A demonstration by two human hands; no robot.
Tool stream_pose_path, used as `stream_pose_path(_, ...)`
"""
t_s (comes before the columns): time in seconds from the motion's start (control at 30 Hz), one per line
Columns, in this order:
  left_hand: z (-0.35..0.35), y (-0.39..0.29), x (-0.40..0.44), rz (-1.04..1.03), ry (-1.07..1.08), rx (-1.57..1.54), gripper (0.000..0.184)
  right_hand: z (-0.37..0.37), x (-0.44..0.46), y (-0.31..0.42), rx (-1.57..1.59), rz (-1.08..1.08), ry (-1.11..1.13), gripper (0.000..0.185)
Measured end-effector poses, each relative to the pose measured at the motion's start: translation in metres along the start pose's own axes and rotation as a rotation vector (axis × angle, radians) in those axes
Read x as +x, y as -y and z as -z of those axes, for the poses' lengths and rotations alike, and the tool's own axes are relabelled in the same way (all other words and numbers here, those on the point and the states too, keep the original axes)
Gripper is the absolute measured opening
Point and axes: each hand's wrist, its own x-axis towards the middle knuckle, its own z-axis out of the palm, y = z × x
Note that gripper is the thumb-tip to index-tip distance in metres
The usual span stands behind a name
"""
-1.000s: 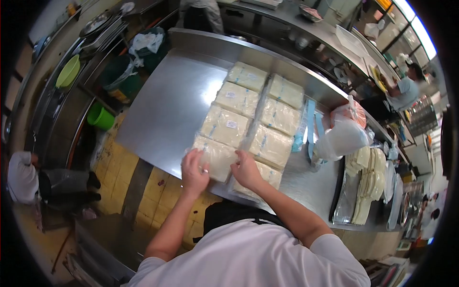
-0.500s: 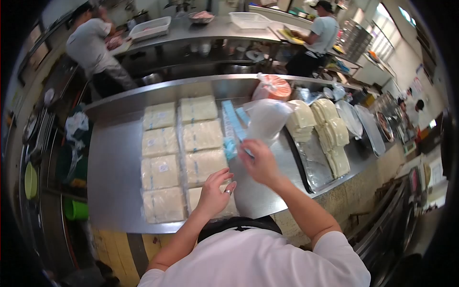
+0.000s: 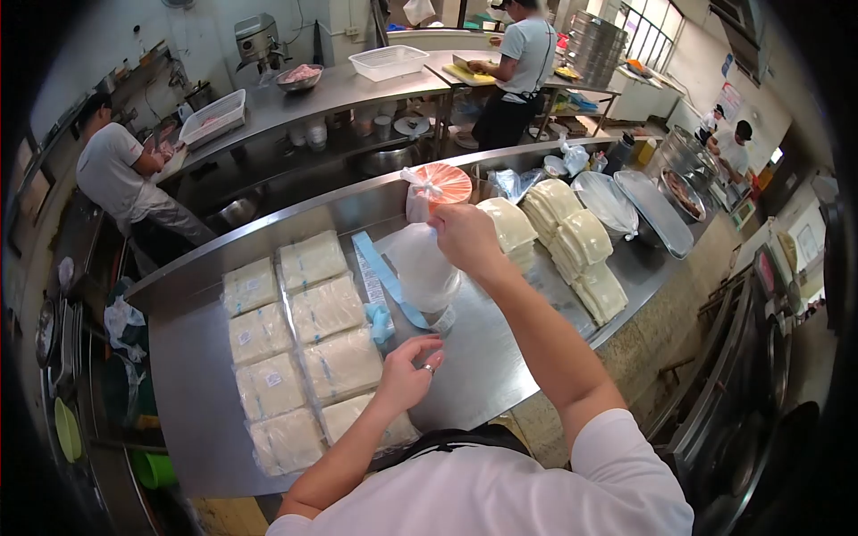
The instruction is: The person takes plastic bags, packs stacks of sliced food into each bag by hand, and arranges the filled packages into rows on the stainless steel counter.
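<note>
My right hand (image 3: 466,239) reaches forward with its fingers closed at the upper part of a translucent plastic bag (image 3: 424,275); the fingertips are partly hidden. My left hand (image 3: 407,377) hovers near the front packs, fingers loosely bent and apart, with nothing in it. Left of it, flat cream-coloured packs in clear plastic (image 3: 272,384) lie in two columns. Long blue-and-white strips (image 3: 386,279) lie between these packs and the bag, with a crumpled light-blue piece (image 3: 380,323) beside them. A tied bag with orange contents (image 3: 445,183) stands behind the plastic bag.
Stacks of cream-coloured sheets (image 3: 581,241) rise on the right, near a clear-lidded container (image 3: 652,210). A raised metal edge (image 3: 295,213) runs along the table's back. Co-workers (image 3: 116,174) stand at the counter beyond, with white baskets (image 3: 389,62) on it.
My right hand has moved from the blue strips up to the top of the plastic bag. The left hand stays low near the packs. The view has turned to the right.
</note>
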Motion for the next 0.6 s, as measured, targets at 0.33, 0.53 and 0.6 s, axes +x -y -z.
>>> stream_pose_path(0.33, -0.02, -0.016, 0.012, 0.204, 0.028, -0.129, 0.024, -0.01, 0.002, -0.004, 0.031, 0.048, 0.215, 0.033)
stream_pose_path(0.53, -0.031, -0.012, 0.004, 0.197, -0.054, -0.237, 0.021, -0.003, 0.012, 0.001, 0.129, 0.083, -0.086, 0.027)
stream_pose_path(0.6, -0.034, -0.01, 0.005, 0.213, -0.084, -0.227, 0.021, 0.017, 0.01, 0.002, 0.297, 0.092, -0.274, 0.024)
